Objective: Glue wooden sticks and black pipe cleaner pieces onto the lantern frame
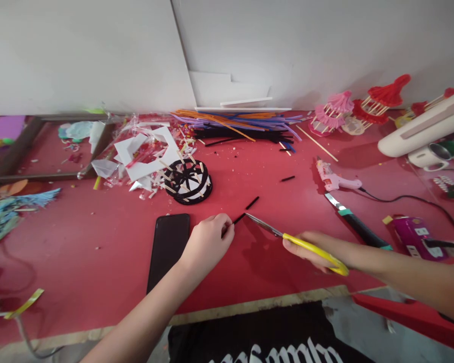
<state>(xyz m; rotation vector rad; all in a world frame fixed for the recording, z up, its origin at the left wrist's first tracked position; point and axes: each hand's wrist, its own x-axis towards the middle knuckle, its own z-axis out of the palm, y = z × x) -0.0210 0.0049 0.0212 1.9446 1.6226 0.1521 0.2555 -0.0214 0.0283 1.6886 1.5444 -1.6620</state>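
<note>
1. Head view: the left hand (212,232) is pinched around a short black stem (239,218), thin, straight and matt, its free end slanting away from the fingers over the red tabletop (234,272).
2. The right hand (325,241) is wrapped around the yellow handles of the scissors (292,239); the silvery blades look nearly together, tips at the stem's free end. Whether they touch it, I cannot tell.
3. The two hands are apart, the scissors bridging the gap.
4. Just beyond the stem lies a loose black piece (251,202), similarly thin, with a smaller black offcut (287,178) farther off.
5. Left of these sits a round black frame (190,192), white inside, spoked, with pale sticks poking up around its rim.
6. A dark phone (169,247) lies beside the left hand.
</note>
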